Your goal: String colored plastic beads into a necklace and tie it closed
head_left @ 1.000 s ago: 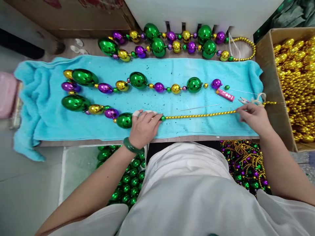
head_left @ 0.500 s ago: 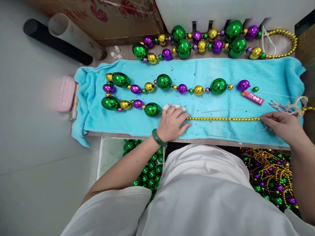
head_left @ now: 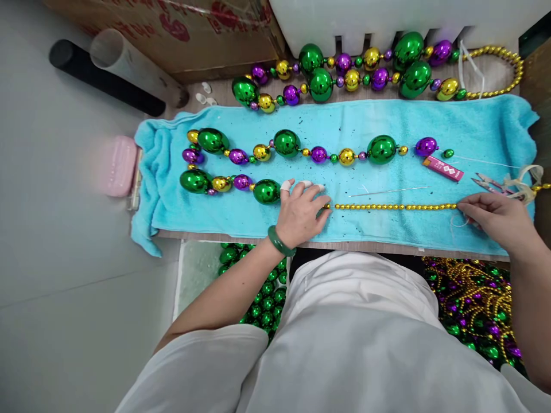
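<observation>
My left hand (head_left: 301,213) lies over the near row of the bead garland, beside a large green bead (head_left: 266,191). White wraps cover several of its fingertips; its thumb and forefinger close about the left end of a gold bead string (head_left: 387,207). What lies under the palm is hidden. My right hand (head_left: 497,215) pinches the right end of that string, with a thin thread loop below the fingers. The string runs straight between both hands. Just above it, a long needle (head_left: 390,191) rests on the blue towel (head_left: 374,226).
Pliers (head_left: 491,182) and a pink packet (head_left: 443,168) lie at the towel's right. A finished-looking garland (head_left: 321,85) runs along the back. Boxes of green beads (head_left: 267,301) and mixed bead strings (head_left: 477,304) stand below the table. A pink soap-box-like case (head_left: 120,166) sits at left.
The thumb and forefinger of my left hand have drawn together at the string's left end. My right hand keeps its pinch. The whole view has shifted slightly.
</observation>
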